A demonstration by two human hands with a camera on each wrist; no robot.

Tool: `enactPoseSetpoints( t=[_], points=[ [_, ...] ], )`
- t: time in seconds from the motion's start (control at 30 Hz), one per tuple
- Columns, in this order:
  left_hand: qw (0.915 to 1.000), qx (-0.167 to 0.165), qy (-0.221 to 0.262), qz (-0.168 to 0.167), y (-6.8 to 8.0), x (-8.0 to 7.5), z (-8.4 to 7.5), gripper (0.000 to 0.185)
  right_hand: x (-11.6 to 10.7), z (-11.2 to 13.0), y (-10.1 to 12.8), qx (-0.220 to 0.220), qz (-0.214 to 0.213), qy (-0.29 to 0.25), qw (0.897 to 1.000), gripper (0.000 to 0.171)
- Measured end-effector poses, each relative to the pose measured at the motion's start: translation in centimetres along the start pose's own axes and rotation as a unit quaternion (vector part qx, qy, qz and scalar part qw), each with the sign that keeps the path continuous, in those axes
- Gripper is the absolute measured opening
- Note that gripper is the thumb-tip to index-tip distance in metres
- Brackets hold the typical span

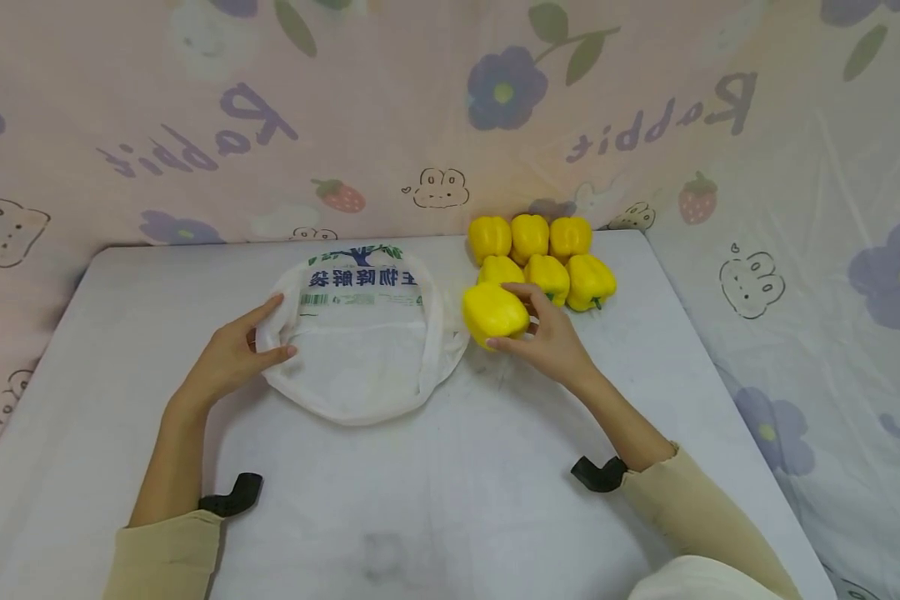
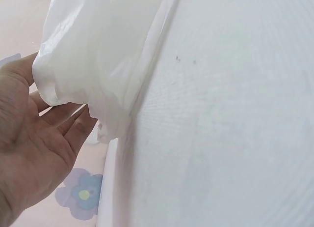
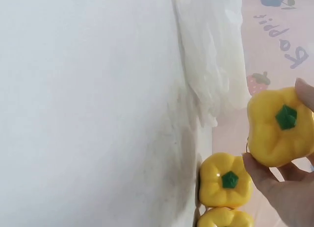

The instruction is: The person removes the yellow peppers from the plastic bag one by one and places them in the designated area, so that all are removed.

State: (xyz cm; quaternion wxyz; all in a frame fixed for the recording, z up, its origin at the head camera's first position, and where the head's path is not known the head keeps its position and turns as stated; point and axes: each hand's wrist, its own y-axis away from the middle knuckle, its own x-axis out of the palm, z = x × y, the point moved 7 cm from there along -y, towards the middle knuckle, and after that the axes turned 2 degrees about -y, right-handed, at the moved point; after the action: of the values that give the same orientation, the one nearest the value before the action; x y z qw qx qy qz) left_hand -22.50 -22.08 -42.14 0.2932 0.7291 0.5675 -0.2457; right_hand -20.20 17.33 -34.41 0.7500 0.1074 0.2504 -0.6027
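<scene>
A white plastic bag with printed writing lies spread wide on the white table, its mouth rolled into a ring. My left hand holds the left rim of the bag, thumb inside and fingers outside. My right hand grips a yellow bell pepper just right of the bag, lifted slightly. In the right wrist view the held pepper shows its green stem. Several more yellow peppers sit in two rows at the table's back.
A pink patterned cloth with flowers and rabbits hangs behind and to the right of the table. Black wrist straps sit on both forearms. The table's right edge runs close to the pepper pile.
</scene>
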Motion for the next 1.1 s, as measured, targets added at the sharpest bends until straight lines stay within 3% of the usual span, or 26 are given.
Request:
enactPoseSetpoints(
  t=[0.43,0.6,0.8,1.1],
  points=[
    [0.9996,0.027,-0.009,-0.004,0.0,-0.2,-0.6,0.086,-1.6,-2.4,2.4,0.088,-0.054,0.01,0.995,0.072],
    [0.9996,0.027,-0.009,-0.005,-0.2,0.0,-0.6,0.085,-1.9,-4.6,3.0,0.112,-0.058,0.019,0.992,0.076],
    [0.9998,0.021,0.001,-0.001,-0.2,0.1,-0.3,0.085,-1.9,-7.3,3.2,0.118,-0.054,0.029,0.991,0.083],
    [0.9998,0.022,0.002,-0.001,0.0,-0.1,-0.2,0.085,-1.6,-7.9,2.8,0.112,-0.045,0.041,0.992,0.085]
  ],
)
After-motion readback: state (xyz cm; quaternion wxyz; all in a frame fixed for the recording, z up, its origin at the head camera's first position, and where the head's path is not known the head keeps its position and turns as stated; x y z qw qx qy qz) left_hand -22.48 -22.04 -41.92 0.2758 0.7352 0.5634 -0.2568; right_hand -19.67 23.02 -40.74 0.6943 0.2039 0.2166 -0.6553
